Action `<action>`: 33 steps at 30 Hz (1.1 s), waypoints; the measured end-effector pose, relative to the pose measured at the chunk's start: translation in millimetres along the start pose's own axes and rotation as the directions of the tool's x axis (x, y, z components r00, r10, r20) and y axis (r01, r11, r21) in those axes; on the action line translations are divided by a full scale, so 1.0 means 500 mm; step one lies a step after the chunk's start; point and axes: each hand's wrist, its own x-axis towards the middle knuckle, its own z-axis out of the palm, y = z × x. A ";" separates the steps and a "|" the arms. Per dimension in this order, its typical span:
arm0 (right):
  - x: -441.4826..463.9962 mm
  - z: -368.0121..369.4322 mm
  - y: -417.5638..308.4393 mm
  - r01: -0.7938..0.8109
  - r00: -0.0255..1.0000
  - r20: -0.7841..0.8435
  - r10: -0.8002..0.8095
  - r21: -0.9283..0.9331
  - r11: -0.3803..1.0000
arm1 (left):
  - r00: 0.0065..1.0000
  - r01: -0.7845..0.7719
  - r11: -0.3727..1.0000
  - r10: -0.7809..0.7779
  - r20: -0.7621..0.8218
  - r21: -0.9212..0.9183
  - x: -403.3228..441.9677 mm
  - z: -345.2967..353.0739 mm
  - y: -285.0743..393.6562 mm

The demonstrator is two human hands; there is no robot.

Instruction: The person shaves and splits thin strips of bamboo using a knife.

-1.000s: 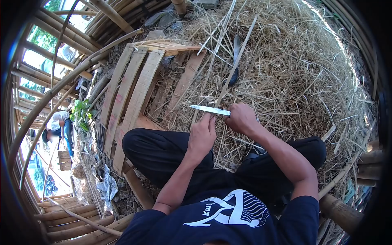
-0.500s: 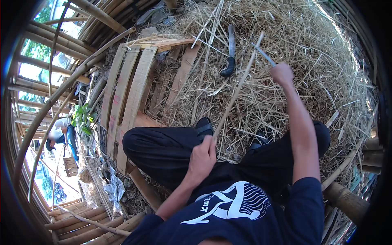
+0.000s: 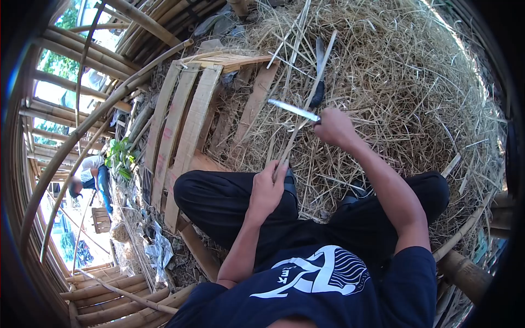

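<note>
Pinching a thin strip's near end in my curled left hand, its length angled over straw, I clench a knife in my right hand, blade crossing the strip (touching, I can't tell); shallow strokes, clear of my fingers, seem best.

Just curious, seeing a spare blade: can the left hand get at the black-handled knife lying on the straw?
Probably not easily: the left hand grips a thin strip, and the right hand holds a blade seemingly across the way to that knife.
</note>
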 end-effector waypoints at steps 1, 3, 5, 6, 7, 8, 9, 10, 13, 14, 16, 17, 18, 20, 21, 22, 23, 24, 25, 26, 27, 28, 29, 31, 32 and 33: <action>-0.021 0.007 -0.011 0.088 0.996 0.013 -0.087 -0.073 0.993 | 1.000 0.020 0.993 -0.021 0.004 0.113 0.009 -0.004 0.001; -0.054 0.032 -0.018 0.169 0.985 0.046 -0.164 -0.148 0.974 | 0.999 -0.015 0.965 0.026 -0.038 0.261 0.022 0.002 -0.005; -0.069 0.056 -0.017 0.278 0.960 0.096 -0.263 -0.210 0.937 | 0.999 -0.002 0.953 0.012 -0.031 0.304 0.031 0.005 0.000; -0.076 0.063 -0.018 0.282 0.959 0.094 -0.268 -0.216 0.935 | 1.000 0.001 0.935 0.009 -0.027 0.354 0.035 0.004 0.004; -0.081 0.067 -0.019 0.278 0.959 0.105 -0.262 -0.190 0.942 | 0.998 -0.019 0.925 0.040 -0.046 0.380 0.038 0.006 0.004; -0.082 0.073 -0.019 0.273 0.960 0.115 -0.256 -0.164 0.948 | 0.997 -0.026 0.926 0.049 -0.053 0.377 0.039 0.008 0.002; -0.079 0.082 -0.017 0.284 0.958 0.079 -0.274 -0.166 0.944 | 0.996 -0.033 0.925 0.063 -0.066 0.378 0.039 0.011 -0.002; -0.071 0.081 -0.009 0.282 0.959 0.074 -0.273 -0.172 0.944 | 0.994 -0.039 0.925 0.073 -0.077 0.378 0.039 0.017 -0.003; -0.059 0.075 0.004 0.332 0.943 0.074 -0.323 -0.201 0.922 | 0.994 -0.066 0.918 0.096 -0.057 0.390 0.027 0.023 -0.010; -0.059 0.081 0.010 0.332 0.943 0.081 -0.323 -0.197 0.922 | 0.994 -0.060 0.918 0.089 -0.056 0.392 0.021 0.024 -0.018; -0.046 0.096 0.021 0.332 0.943 0.041 -0.332 -0.213 0.919 | 0.993 -0.089 0.901 0.112 -0.029 0.424 0.021 0.026 -0.034; -0.038 0.101 0.025 0.342 0.940 0.067 -0.335 -0.226 0.912 | 0.994 -0.087 0.899 0.109 -0.026 0.429 0.019 0.024 -0.039; -0.030 0.103 0.030 0.341 0.940 0.070 -0.334 -0.222 0.913 | 0.992 -0.093 0.887 0.119 -0.030 0.452 0.017 0.022 -0.042; -0.009 0.099 0.041 0.240 0.971 0.064 -0.231 -0.276 0.931 | 0.992 -0.095 0.874 0.125 -0.031 0.476 0.006 0.017 -0.043; 0.022 0.071 0.065 0.111 0.994 0.032 -0.107 -0.295 0.949 | 0.994 -0.078 0.885 0.105 -0.034 0.459 -0.008 0.010 -0.040; 0.056 0.034 0.101 -0.019 1.000 -0.001 0.020 -0.305 0.952 | 0.996 -0.060 0.893 0.084 -0.034 0.446 -0.027 0.002 -0.038; 0.078 0.005 0.135 -0.095 0.993 -0.100 0.065 -0.336 0.937 | 0.997 -0.063 0.886 0.076 -0.010 0.459 -0.055 0.000 -0.039; 0.106 -0.022 0.167 -0.270 0.956 -0.179 0.232 -0.227 0.936 | 0.998 -0.059 0.903 0.061 0.008 0.427 -0.085 -0.001 -0.032; 0.127 -0.052 0.213 -0.343 0.913 -0.262 0.313 -0.079 0.936 | 0.998 -0.060 0.920 0.058 0.016 0.388 -0.120 -0.006 -0.028; 0.130 -0.086 0.237 -0.372 0.905 -0.283 0.319 -0.158 0.915 | 0.998 -0.066 0.936 0.062 0.024 0.347 -0.141 -0.011 -0.022; 0.117 -0.110 0.232 -0.323 0.937 -0.225 0.268 -0.263 0.909 | 0.998 -0.065 0.934 0.060 0.026 0.351 -0.148 -0.018 -0.014; 0.119 -0.094 0.226 -0.324 0.938 -0.215 0.271 -0.267 0.908 | 0.999 -0.022 0.952 0.013 0.032 0.304 -0.161 -0.025 -0.007; 0.127 -0.079 0.212 -0.361 0.914 -0.265 0.307 -0.184 0.914 | 0.999 0.018 0.968 -0.029 0.038 0.250 -0.167 -0.031 0.001; 0.133 -0.078 0.192 -0.401 0.890 -0.290 0.352 -0.129 0.907 | 0.999 0.033 0.958 -0.042 0.028 0.284 -0.160 -0.050 0.006; 0.129 -0.087 0.204 -0.404 0.891 -0.285 0.354 -0.139 0.904 | 1.000 -0.007 0.952 0.004 0.013 0.305 -0.164 -0.060 -0.001; 0.128 -0.103 0.226 -0.470 0.842 -0.315 0.437 -0.032 0.882 | 1.000 0.007 0.948 -0.015 0.023 0.317 -0.173 -0.075 0.002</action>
